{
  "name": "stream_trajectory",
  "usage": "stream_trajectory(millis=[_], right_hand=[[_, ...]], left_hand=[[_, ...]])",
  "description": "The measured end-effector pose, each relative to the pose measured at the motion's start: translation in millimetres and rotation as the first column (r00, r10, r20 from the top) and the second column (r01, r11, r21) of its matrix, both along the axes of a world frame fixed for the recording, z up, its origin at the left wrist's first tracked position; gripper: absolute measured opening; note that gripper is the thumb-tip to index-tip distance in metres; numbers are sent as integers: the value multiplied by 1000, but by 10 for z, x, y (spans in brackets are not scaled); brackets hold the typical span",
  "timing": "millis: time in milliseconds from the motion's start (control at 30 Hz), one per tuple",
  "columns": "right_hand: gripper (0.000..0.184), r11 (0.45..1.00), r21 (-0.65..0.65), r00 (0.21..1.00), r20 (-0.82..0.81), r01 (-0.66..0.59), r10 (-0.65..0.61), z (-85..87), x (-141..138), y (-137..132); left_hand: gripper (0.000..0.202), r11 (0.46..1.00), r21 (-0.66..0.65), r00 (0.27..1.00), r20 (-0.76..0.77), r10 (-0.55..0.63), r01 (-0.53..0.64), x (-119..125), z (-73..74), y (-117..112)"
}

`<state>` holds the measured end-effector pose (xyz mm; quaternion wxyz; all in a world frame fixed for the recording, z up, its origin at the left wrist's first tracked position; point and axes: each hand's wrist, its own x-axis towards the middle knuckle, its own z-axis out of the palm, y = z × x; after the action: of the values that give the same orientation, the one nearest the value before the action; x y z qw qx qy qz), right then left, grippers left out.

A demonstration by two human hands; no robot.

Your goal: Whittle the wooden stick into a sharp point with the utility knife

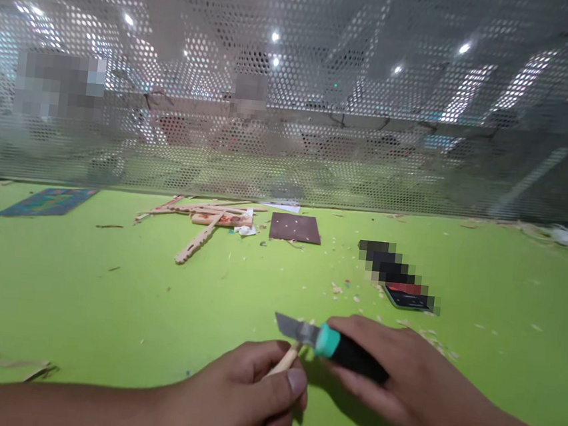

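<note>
My left hand [251, 397] is closed around a thin pale wooden stick [283, 362], with the thumb pressed along it and its tip pointing up and away from me. In my right hand [394, 371] is a carving knife [355, 357] with a black handle and a turquoise collar. Its short slanted metal blade points left and lies at the tip of the stick, over my left fingers. Whether the edge is biting into the wood cannot be made out. The lower end of the stick is hidden in my left palm.
Wood shavings [337, 290] are scattered over the green table [118, 317]. Carved wooden sticks [201, 237] lie in a pile at the back, beside a dark brown square sheet [295, 228]. A phone [406, 296] rests at right, a patterned mat [48, 202] at left. A perforated screen [290, 153] stands behind.
</note>
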<state>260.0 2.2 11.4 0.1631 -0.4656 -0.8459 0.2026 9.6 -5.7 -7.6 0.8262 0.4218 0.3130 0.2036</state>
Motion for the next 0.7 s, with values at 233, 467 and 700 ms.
stream_trajectory(millis=[233,467,700], right_hand=[[16,975,-66,976,-21,214,-215,-62,2,172],[22,948,-177,962,-26,263,-271,-39,17,299],[37,920,-291,957,-46,262,-287,-18,70,382]], left_hand=[[56,989,42,970,-204,-132,144,-37,58,63],[30,910,395,766,-622,162,129,-261,537,837],[38,610,789,391,-588,708,81,-787,1039,1929]])
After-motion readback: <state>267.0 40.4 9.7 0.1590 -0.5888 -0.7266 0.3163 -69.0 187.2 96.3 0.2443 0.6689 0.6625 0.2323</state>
